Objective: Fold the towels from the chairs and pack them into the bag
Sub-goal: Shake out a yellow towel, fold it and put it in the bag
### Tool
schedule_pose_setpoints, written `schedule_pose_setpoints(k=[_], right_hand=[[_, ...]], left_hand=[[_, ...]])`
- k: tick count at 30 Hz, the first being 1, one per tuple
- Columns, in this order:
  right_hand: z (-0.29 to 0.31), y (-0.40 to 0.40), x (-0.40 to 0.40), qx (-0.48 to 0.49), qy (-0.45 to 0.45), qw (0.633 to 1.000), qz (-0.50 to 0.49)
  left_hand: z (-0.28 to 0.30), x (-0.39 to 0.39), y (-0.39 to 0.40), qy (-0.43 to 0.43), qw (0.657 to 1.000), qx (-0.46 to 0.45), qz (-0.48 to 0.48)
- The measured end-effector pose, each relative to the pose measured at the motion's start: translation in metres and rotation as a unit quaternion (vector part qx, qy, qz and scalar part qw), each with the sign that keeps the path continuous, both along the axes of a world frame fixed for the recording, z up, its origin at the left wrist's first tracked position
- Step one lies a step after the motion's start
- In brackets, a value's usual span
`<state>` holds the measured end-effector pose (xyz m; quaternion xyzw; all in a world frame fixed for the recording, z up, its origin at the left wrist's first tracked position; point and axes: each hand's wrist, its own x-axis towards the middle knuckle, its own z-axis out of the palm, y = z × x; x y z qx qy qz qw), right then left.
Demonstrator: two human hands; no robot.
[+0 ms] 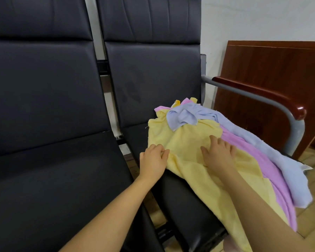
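A: Three towels lie in a loose heap on the right chair: yellow towel, pink towel, blue towel toward 2 o'clock. Nothing is folded yet, I think.

B: The left hand pinches the yellow edge; the right hand presses flat, fingers apart. No bag is visible, and no readable writing.

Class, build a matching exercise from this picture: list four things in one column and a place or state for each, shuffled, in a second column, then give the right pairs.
1. yellow towel
2. blue towel
3. left hand
4. left chair seat

A. crumpled on top of the pile
B. grips a towel's edge
C. bears no towel
D. under the flat right hand

Pairs: 1-D, 2-A, 3-B, 4-C
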<state>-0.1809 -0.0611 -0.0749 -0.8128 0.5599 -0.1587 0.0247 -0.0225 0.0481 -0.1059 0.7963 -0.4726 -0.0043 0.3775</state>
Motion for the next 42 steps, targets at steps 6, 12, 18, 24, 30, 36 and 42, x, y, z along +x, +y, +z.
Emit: schedule_pose_setpoints(k=[6, 12, 18, 24, 30, 36, 42], right_hand=[[0.001, -0.005, -0.001, -0.003, -0.064, 0.998, -0.004], [0.014, 0.014, 0.005, -0.078, -0.217, 0.965, 0.123], [0.025, 0.061, 0.031, -0.065, -0.264, 0.906, 0.324], [0.038, 0.114, 0.067, -0.046, -0.319, 0.851, 0.415], [0.045, 0.172, 0.113, 0.004, -0.294, 0.838, 0.46], [0.051, 0.225, 0.157, 0.008, -0.283, 0.803, 0.524], [0.028, 0.256, 0.191, 0.02, -0.205, 0.811, 0.548]], left_hand=[[0.003, -0.012, -0.012, 0.082, 0.996, -0.016, 0.015], [0.017, -0.004, 0.003, 0.11, 0.99, -0.077, 0.046], [0.026, 0.023, 0.057, 0.075, 0.992, -0.099, 0.034], [0.042, 0.058, 0.126, 0.061, 0.985, -0.145, 0.071], [0.051, 0.096, 0.209, 0.031, 0.986, -0.122, 0.11], [0.057, 0.13, 0.294, -0.047, 0.986, -0.054, 0.148], [0.042, 0.165, 0.342, -0.016, 0.967, -0.015, 0.252]])
